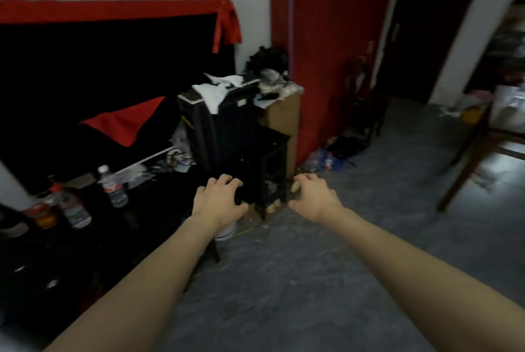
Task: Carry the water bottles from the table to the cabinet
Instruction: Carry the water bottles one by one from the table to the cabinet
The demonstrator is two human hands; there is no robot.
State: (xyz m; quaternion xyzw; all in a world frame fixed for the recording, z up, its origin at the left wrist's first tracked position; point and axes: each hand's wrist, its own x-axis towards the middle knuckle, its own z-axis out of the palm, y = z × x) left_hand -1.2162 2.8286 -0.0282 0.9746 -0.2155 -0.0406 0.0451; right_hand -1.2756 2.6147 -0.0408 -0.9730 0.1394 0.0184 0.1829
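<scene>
Two clear water bottles stand on the dark table [119, 241] at the left: one with a white cap [112, 187] and one with a red cap [71, 206] nearer me. A red can or jar [39, 214] sits beside them. My left hand [220, 199] and my right hand [314, 198] are stretched out ahead with loosely curled fingers, holding nothing. Both hover in front of a small black cabinet [264, 164] on the floor. The hands are well right of the bottles.
Behind the black cabinet stand a dark box with white papers [224, 101] and a brown cardboard box [284, 115]. More bottles lie on the floor [324, 161] by the red wall. A wooden chair leg [466, 172] is at the right. Grey floor [312, 266] lies ahead.
</scene>
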